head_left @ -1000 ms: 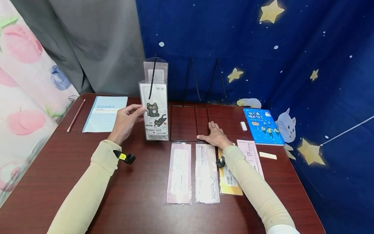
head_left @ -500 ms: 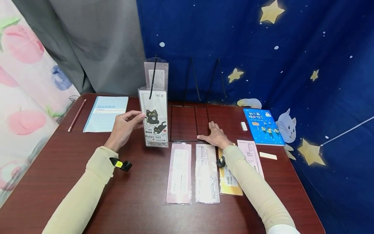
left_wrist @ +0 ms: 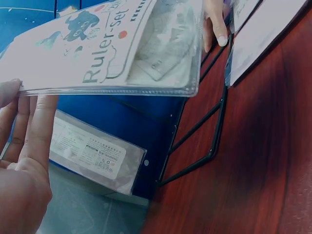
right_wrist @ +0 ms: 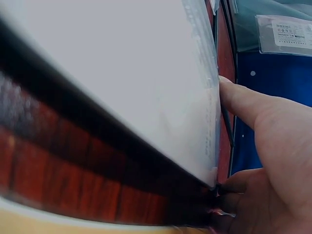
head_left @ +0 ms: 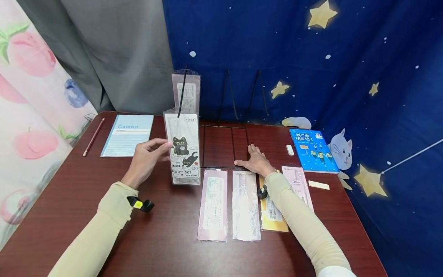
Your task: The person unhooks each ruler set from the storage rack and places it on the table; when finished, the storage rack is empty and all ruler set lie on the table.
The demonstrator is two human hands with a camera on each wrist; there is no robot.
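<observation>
My left hand (head_left: 146, 158) pinches the left edge of a clear-sleeved ruler set (head_left: 182, 154) printed with black cats, thumb in front and fingers behind. A black wire hook (head_left: 182, 92) overlaps the pack's top, its tip at the upper part of the card. Higher up the same hook, a second pack (head_left: 187, 86) with a grey back hangs behind. In the left wrist view, the ruler set (left_wrist: 97, 48) tilts across the top. My right hand (head_left: 257, 161) lies spread, fingers fairly straight, at the right front corner of the wire rack's base (head_left: 232, 144).
Flat packs, pink (head_left: 212, 206), clear (head_left: 245, 206) and yellow (head_left: 273, 215), lie before the rack, another pink pack (head_left: 297, 184) to their right. A notebook (head_left: 128, 134) and pencil (head_left: 94, 137) lie left; a blue book (head_left: 314, 151) and erasers (head_left: 318, 185) lie right. Two hooks (head_left: 232, 94) stand beside the loaded one.
My left hand has drawn the ruler set down and toward me along the hook, widening its gap from the pack behind. My right hand stays in place.
</observation>
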